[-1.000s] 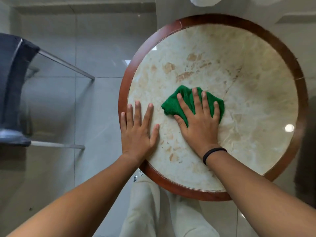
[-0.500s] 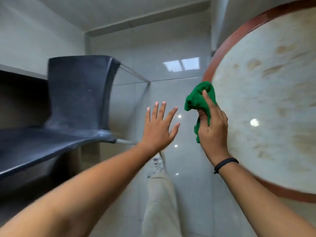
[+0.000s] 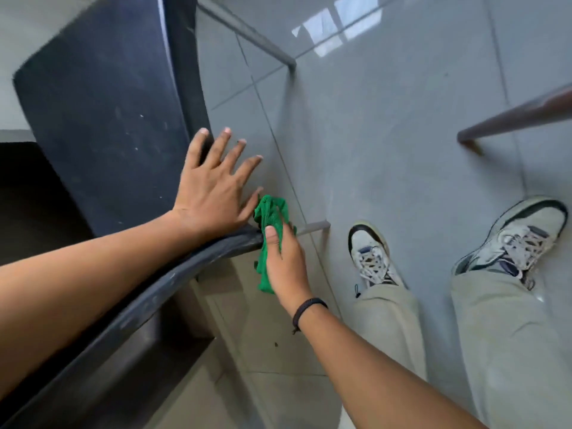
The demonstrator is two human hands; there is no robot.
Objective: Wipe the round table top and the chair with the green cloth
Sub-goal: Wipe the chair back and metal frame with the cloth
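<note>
The dark blue chair (image 3: pixel 102 113) fills the left of the head view, its back upright and its seat edge curving down toward the lower left. My left hand (image 3: pixel 213 187) lies open and flat over the seat's far corner, fingers spread. My right hand (image 3: pixel 284 264) is shut on the bunched green cloth (image 3: pixel 269 218), which hangs beside the seat's front corner, touching or nearly touching it. The round table top is out of view.
Grey metal chair legs (image 3: pixel 247 29) reach out over the glossy grey tile floor. A brown bar (image 3: pixel 513 119), perhaps part of the table's base, crosses the right edge. My two feet in pale sneakers (image 3: pixel 371 255) stand on the floor at the right.
The view has swung from the table to the chair. My right hand lifted the cloth off the table top and carried it to the seat corner. My left hand moved onto the seat.
</note>
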